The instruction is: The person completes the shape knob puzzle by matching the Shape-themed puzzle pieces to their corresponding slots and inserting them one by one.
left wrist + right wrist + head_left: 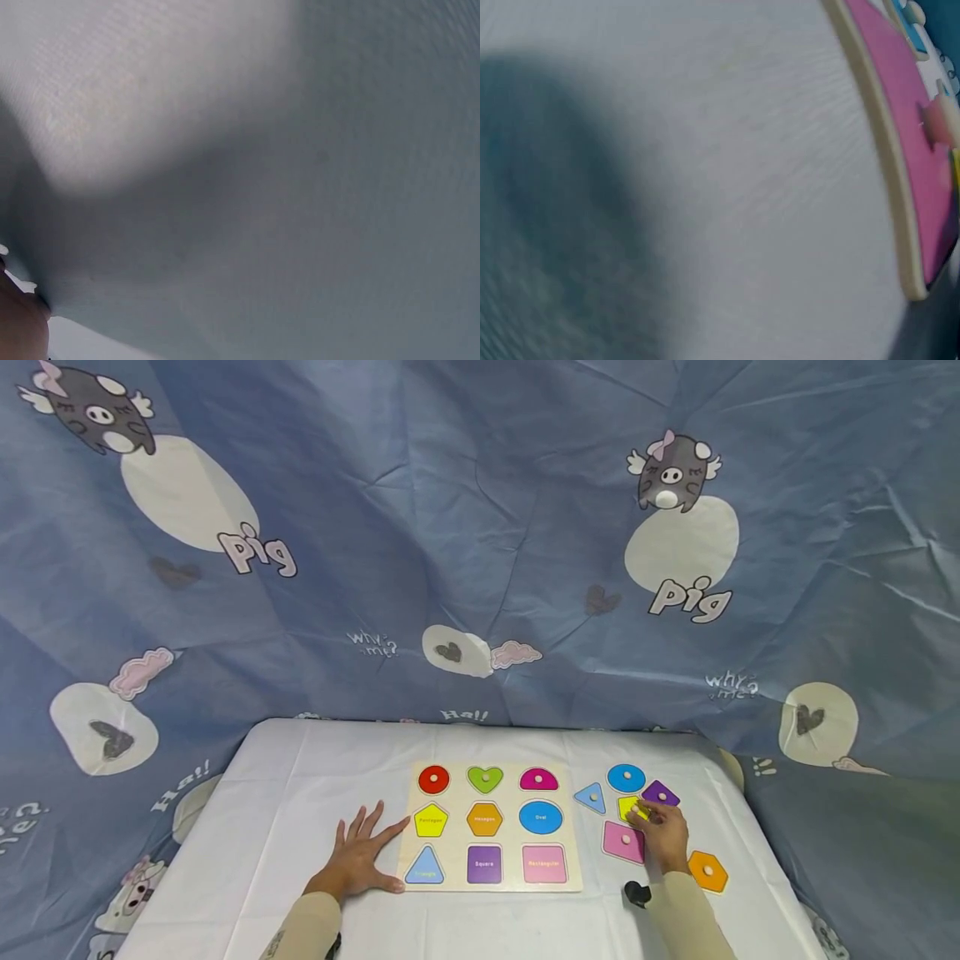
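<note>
My left hand lies spread at the left edge of a wooden shape puzzle board, index fingertip and thumb tip at the edge. The right hand pinches the knob of a yellow puzzle piece, partly hidden under the fingers. Around it lie a blue oval piece, a light blue triangle piece, a purple square piece and a pink rectangle piece. The pink piece's edge shows close up in the right wrist view. The left wrist view is mostly blurred cloth.
Knobbed red circle, green heart and magenta semicircle pieces sit in the board's top row; labelled shapes fill the lower rows. An orange hexagon piece lies right of the right wrist. White cloth covers the table.
</note>
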A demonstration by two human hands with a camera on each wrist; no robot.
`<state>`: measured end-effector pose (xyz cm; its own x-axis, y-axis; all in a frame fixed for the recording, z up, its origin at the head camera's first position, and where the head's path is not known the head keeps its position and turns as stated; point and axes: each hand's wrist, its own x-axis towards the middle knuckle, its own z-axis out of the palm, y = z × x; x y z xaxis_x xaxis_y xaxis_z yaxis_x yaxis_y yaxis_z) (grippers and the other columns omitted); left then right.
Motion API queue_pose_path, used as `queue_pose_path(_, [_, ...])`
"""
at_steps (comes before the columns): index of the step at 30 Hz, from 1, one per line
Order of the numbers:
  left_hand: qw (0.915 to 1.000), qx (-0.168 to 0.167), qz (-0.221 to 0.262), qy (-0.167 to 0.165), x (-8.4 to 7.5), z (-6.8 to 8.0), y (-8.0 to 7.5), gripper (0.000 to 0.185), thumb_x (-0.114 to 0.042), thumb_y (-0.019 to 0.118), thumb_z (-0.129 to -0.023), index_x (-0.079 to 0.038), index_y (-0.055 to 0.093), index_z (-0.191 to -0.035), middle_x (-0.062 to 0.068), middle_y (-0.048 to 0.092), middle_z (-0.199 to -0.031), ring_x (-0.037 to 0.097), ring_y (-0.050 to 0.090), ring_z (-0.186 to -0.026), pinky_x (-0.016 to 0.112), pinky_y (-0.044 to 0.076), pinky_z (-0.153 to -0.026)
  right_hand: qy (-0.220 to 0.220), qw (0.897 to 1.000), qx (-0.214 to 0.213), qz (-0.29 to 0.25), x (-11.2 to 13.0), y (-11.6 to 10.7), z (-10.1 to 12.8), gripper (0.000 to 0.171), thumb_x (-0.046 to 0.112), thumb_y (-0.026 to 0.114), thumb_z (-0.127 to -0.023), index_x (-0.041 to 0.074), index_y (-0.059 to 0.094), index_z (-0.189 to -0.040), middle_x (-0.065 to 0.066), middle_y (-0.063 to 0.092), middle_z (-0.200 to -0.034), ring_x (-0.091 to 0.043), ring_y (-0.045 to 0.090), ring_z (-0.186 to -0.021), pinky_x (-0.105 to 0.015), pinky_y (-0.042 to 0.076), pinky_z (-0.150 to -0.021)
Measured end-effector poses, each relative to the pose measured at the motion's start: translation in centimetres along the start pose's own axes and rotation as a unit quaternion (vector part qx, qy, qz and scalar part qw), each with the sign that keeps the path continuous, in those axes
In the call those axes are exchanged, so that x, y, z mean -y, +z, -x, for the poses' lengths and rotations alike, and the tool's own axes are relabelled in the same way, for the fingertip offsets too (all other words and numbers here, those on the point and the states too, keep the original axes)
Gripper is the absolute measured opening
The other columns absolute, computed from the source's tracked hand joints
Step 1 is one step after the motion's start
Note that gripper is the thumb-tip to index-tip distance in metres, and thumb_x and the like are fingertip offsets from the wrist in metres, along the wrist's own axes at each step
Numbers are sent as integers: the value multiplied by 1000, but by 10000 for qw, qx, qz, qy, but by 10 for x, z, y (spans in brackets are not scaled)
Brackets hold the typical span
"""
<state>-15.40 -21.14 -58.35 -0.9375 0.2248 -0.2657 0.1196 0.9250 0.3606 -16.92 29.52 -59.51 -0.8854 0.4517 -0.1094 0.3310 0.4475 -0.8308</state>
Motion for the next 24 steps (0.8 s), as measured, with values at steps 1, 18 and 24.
queue_pose_path(1, [10000, -1, 4, 6, 0, 1, 0, 108, -62, 84, -50, -32, 42, -144, 16, 12, -160, 45, 4, -145, 67, -4, -111, 23, 10000, 20, 23, -1, 0, 1, 34, 6, 67, -89, -7, 62, -120, -22, 47, -117, -40, 44, -111, -55, 37, -102])
queue_pose_path(18, [9998, -164, 32, 109, -5, 5, -2, 107, -60, 85, -50, -32, 43, -145, 16, 15, -160, 44, 6, -145, 67, -2, -111, 402, 9989, -218, 134, -4, 2, -6, 29, 12, 67, -90, -7, 65, -112, -21, 49, -110, -37, 42, -102, -51, 35, -92])
queue_pose_path(24, [9998, -178, -46, 92, -1, 5, -3, 108, -61, 85, -49, -33, 43, -144, 16, 15, -160, 44, 6, -145, 67, -1, -111, 474, 9988, -91, 98, -1, 5, -7, 30, 15, 66, -91, -6, 65, -113, -21, 48, -111, -37, 42, -103, -52, 33, -93])
